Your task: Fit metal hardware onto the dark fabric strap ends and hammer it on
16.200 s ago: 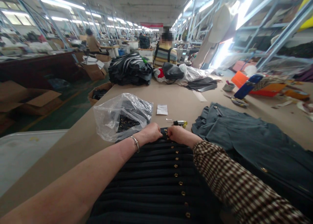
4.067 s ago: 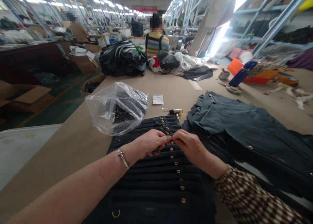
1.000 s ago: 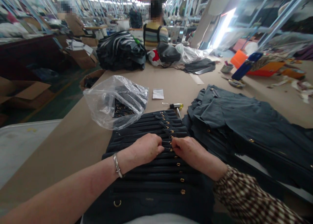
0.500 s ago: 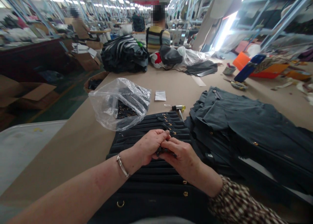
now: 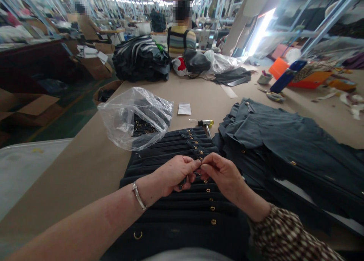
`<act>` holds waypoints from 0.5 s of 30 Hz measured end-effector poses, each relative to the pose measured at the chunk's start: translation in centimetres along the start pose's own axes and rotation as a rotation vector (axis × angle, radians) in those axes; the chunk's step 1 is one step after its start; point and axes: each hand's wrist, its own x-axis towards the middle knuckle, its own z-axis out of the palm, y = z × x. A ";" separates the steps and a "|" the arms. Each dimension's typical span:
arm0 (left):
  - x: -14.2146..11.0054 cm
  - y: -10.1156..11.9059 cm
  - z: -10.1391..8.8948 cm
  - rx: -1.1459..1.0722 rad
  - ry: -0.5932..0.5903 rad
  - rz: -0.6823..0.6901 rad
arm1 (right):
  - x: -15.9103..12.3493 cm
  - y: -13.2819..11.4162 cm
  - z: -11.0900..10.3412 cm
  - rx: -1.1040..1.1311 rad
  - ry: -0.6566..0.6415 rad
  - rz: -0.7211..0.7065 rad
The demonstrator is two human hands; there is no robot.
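Note:
My left hand (image 5: 180,173), a metal bangle at its wrist, is closed, with a bit of a small dark piece (image 5: 182,183) showing under its fingers. Fingertip to fingertip with it, my right hand (image 5: 223,173) is closed in a pinch. Whatever lies between the fingertips is too small to name. Both hands are over a row of overlapping dark fabric panels (image 5: 170,211) with gold-coloured fittings (image 5: 213,222) along the right side. A gold D-ring (image 5: 138,235) sits on the nearest panel.
Beyond the panels are a clear plastic bag (image 5: 113,120) holding dark straps with rings, a screwdriver (image 5: 205,122) and a white packet (image 5: 184,109). Dark fabric pieces (image 5: 284,136) are piled at right. Scissors (image 5: 274,96) lie farther back. A person (image 5: 182,41) sits beyond the table.
My hands have drawn slightly apart, from overlapping to meeting only at the fingertips. The right hand has moved a little to the right, and the view has shifted slightly.

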 end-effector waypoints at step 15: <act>1.6 0.3 1.1 0.947 0.081 0.185 | -1.9 2.8 -1.8 -0.453 -0.138 -0.017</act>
